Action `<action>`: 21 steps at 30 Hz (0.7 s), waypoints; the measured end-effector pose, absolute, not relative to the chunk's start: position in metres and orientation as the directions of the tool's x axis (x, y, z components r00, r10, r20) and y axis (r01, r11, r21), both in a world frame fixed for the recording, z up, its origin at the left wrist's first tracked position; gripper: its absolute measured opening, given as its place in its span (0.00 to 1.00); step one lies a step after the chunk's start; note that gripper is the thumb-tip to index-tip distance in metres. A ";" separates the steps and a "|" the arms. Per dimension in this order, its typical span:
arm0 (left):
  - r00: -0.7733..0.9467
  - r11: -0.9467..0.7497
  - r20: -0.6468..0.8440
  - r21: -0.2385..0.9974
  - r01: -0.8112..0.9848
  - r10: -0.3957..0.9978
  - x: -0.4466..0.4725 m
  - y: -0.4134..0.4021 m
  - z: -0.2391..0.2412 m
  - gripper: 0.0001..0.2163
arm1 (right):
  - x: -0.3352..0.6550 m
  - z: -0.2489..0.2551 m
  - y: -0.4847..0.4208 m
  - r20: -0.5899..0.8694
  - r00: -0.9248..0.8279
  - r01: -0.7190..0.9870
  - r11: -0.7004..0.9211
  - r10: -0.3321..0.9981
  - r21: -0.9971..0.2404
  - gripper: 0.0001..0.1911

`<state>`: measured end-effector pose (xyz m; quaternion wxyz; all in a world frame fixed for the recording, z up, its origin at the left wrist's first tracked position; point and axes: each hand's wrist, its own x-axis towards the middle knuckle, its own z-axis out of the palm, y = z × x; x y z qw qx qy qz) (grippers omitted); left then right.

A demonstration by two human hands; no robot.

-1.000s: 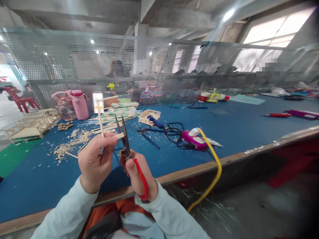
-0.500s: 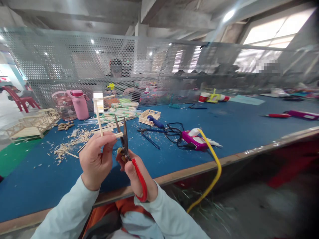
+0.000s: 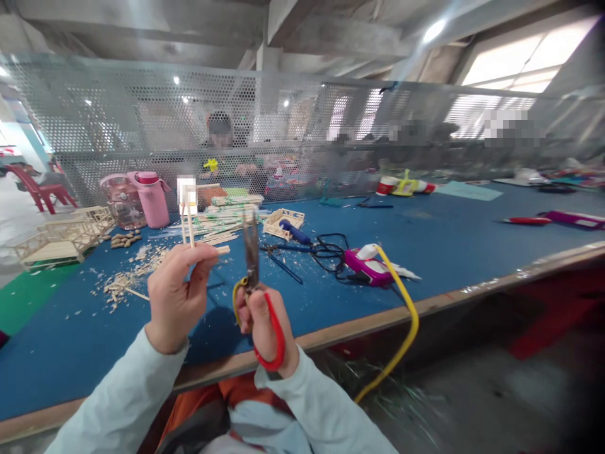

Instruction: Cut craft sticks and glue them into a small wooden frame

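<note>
Pinched in my left hand [image 3: 178,296] are thin wooden sticks [image 3: 190,228], two of them pointing upward and short ends poking out to the right of my fingers. My right hand [image 3: 267,321] grips a pair of scissors [image 3: 252,252] with one red and one yellow handle. Their blades point up, blurred by motion and close together, a little to the right of the stick ends and apart from them. Below and left of the sticks, wood scraps [image 3: 137,271] are scattered over the blue table [image 3: 425,252].
Behind my hands lie bundled sticks [image 3: 227,217] and a small stick frame [image 3: 293,217]. A blue glue gun [image 3: 295,231], pliers [image 3: 283,261] and a purple power strip [image 3: 368,268] with a yellow cable are to the right. A pink bottle [image 3: 154,202] and stick models [image 3: 61,243] stand left.
The scissors have moved right, away from the stick ends, and their blades have come closer together. My left hand has shifted slightly left and lower, still holding the sticks.
</note>
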<state>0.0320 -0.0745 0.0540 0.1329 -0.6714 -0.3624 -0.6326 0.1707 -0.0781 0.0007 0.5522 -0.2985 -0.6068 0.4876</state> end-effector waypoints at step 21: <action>0.032 -0.209 0.507 0.296 0.932 0.861 -0.027 -0.003 0.077 0.21 | 0.278 0.037 0.022 0.178 -0.019 0.896 0.095 0.984 -0.433 0.32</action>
